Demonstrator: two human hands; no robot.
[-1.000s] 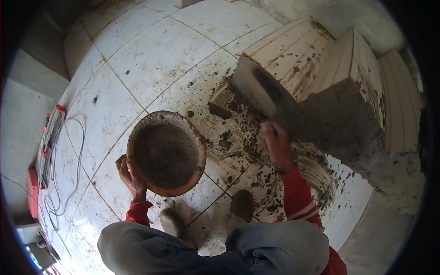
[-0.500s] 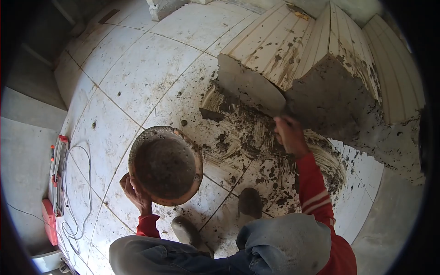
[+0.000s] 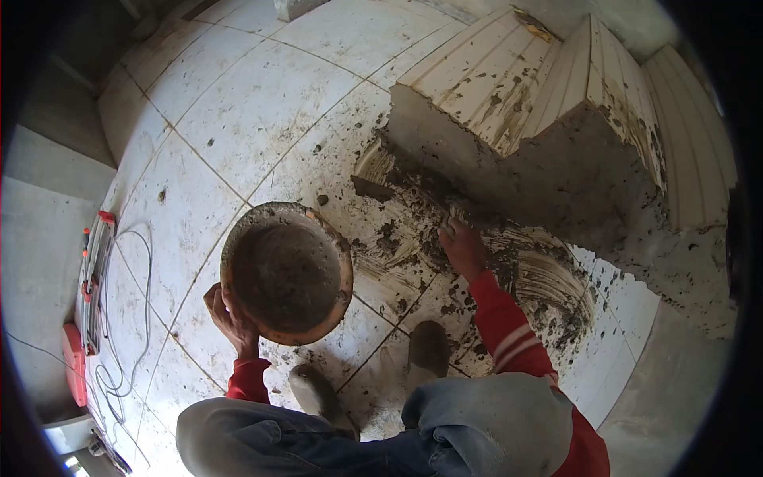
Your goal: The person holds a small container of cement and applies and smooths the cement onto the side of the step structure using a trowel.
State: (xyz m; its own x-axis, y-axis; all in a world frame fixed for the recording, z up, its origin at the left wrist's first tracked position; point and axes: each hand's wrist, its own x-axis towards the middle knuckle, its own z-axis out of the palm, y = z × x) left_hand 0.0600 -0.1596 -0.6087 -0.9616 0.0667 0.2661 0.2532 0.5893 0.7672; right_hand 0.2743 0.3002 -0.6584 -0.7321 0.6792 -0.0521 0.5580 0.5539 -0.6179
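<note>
My left hand gripping bowl by side, likely steadying it ahead of boots, left of mortar; right hand clenched round trowel, low, probably for control

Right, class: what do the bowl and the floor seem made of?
Bowl: probably fired clay, dull, judging by its orange-brown, grey-smeared rim; plastic is possible. Floor: likely glazed ceramic tile, pale and slightly shiny, with straight joint lines.
</note>
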